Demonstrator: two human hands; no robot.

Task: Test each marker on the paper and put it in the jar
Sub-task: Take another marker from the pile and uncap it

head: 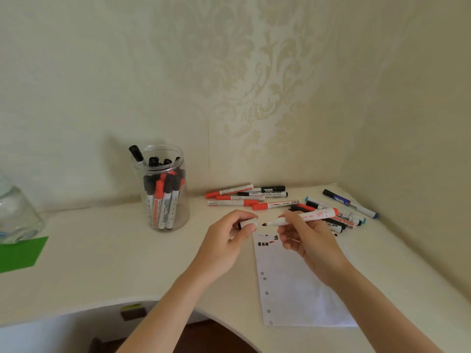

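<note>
My right hand (305,240) grips an uncapped white marker (316,215) with a red end, its dark tip pointing left above the paper's top edge. My left hand (229,238) pinches the marker's white cap (248,222), a short gap from the tip. The hole-punched white paper (293,289) lies below my hands, with a few red and black test marks near its top. A clear plastic jar (165,189) stands at the back left, holding several red and black markers. Loose markers (244,196) lie in a pile behind the paper.
More markers, blue and black (351,203), lie to the right near the wall corner. A glass jar (15,215) and a green sheet (20,253) sit at the far left. The desk's front edge curves inward below my arms.
</note>
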